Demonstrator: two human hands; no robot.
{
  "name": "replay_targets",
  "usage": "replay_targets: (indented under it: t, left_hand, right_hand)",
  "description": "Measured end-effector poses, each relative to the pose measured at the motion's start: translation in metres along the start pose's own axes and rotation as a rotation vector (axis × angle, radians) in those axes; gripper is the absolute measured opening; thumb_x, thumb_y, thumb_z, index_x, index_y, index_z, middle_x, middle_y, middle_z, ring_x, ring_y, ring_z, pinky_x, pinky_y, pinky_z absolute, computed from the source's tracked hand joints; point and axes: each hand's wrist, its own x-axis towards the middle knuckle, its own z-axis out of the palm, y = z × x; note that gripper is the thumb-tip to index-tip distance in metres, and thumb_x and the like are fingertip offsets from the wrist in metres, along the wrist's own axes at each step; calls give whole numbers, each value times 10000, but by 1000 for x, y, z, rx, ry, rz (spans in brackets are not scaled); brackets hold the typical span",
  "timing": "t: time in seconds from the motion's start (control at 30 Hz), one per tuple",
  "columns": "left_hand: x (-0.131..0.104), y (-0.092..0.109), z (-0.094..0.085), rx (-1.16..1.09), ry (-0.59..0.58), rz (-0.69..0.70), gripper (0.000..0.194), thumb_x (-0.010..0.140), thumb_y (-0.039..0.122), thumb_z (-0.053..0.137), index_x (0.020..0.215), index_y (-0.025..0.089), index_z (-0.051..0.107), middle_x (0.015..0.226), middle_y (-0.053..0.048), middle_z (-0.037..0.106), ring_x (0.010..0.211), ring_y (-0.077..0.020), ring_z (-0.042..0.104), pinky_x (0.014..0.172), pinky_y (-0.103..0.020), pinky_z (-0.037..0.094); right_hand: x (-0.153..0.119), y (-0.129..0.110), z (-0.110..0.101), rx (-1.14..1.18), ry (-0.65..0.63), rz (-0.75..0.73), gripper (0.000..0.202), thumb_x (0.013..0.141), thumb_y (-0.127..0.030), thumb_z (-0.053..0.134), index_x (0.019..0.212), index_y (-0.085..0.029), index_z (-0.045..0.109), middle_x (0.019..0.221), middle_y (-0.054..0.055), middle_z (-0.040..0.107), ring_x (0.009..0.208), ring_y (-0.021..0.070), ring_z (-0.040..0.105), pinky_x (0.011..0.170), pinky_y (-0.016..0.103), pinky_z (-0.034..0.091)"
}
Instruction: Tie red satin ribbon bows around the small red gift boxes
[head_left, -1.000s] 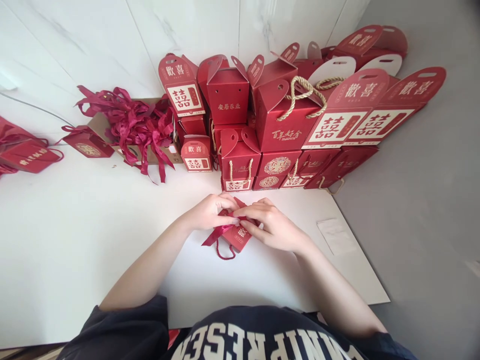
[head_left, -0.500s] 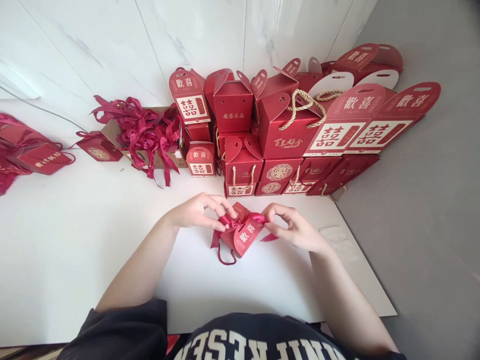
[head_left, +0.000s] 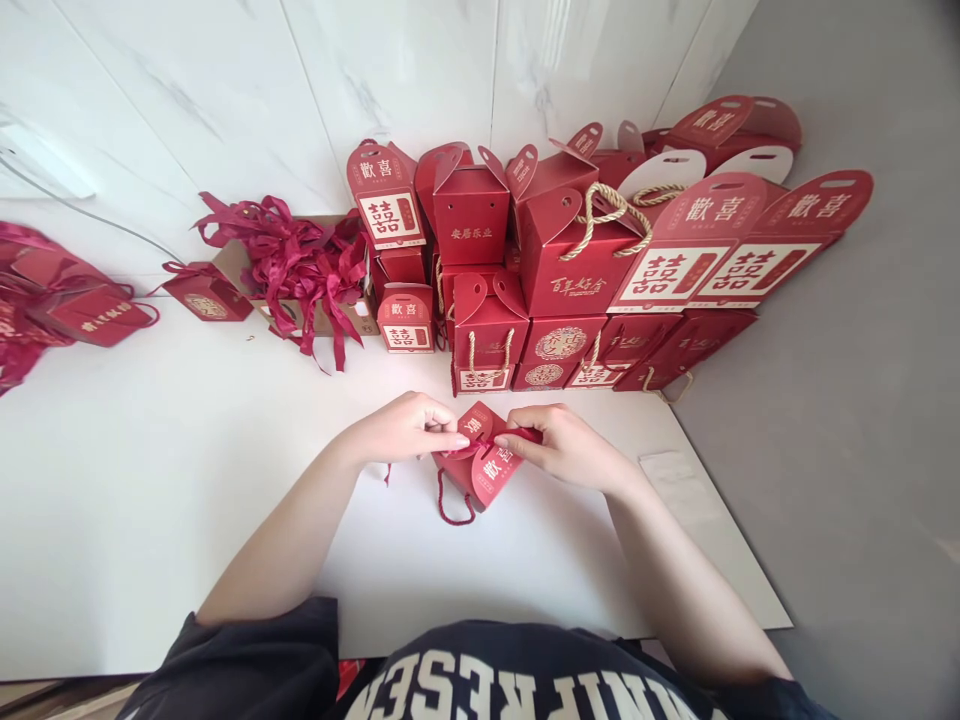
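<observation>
A small red gift box with gold lettering lies on the white table in front of me, a dark red cord handle hanging from its near left side. Across its top runs a crimson ribbon, gathered in the middle. My left hand pinches the ribbon at the left of the gathering, fingers curled. From the other side my right hand grips the ribbon between thumb and fingers. A loose ribbon end shows below my left hand.
Behind the box stand stacked red gift boxes, some with gold rope handles. A cardboard box heaped with crimson ribbons is at the back left. More ribboned boxes lie far left. A grey wall borders the right.
Both hands have moved closer to the middle of the ribbon, and their fingers have closed tighter on it. The bow loops seen before are now mostly covered by my hands.
</observation>
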Motion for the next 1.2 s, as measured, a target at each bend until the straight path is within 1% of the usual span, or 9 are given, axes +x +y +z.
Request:
replay_targets:
  t: [0.1,0.23,0.4,0.5,0.6,0.8,0.93,1.07,1.2]
  left_hand:
    - [4,-6,-4,3,14,78,415,835,414,577,553,159,411,532,44,343,494,-70,319,471,-219,261]
    - [9,-12,-6,20,17,80,417,838,406,569,552,163,389,529,43,352,488,-71,326,477,-220,273]
    - [8,-11,-2,79,3,106,401,854,413,548,572,160,420,554,41,370,509,-73,335,499,-222,273]
    - [5,-6,3,136,98,84,317,847,434,562,679,170,514,571,44,439,516,-81,358,503,-221,277]
    - [3,1,9,171,169,78,259,858,430,547,772,186,548,594,42,510,515,-90,401,511,-222,295]
    - [7,3,13,218,171,190,196,873,327,522,739,186,503,648,40,529,561,-90,440,566,-213,342]
    - [10,-1,13,265,159,253,202,903,294,466,732,186,460,637,45,492,562,-91,415,582,-217,339]
    - [11,-2,13,323,171,242,177,904,280,467,755,188,493,646,40,521,572,-100,439,602,-223,346]
    - [8,1,11,335,204,207,167,891,298,503,769,187,527,690,29,570,607,-106,484,607,-220,359]
  right_hand:
    - [-2,4,0,36,-10,10,327,948,-343,478,663,-185,446,603,-60,395,563,84,339,551,221,292]
    - [-3,7,0,33,-12,43,296,928,-301,486,659,-184,454,591,-62,394,555,83,334,543,223,286]
    - [-4,5,-2,13,-58,65,255,916,-295,484,686,-189,468,608,-61,421,559,87,368,549,226,297]
    - [-5,4,-1,-28,-14,76,228,907,-334,507,727,-196,490,616,-59,447,566,96,393,563,235,307]
    - [-7,4,4,-60,44,66,180,890,-307,522,746,-199,514,619,-55,466,565,103,408,574,243,310]
    - [-5,2,10,-110,104,16,69,838,-206,511,779,-206,547,655,-33,531,585,120,441,599,254,316]
    - [-4,0,12,-158,117,27,45,791,-184,523,755,-211,519,628,-33,507,570,125,416,600,257,307]
    - [-4,-1,13,-207,124,57,60,786,-202,538,738,-211,503,589,-42,464,544,120,369,601,264,295]
    - [-6,-1,9,-111,78,47,92,836,-245,542,757,-205,518,633,-39,488,574,116,394,594,255,298]
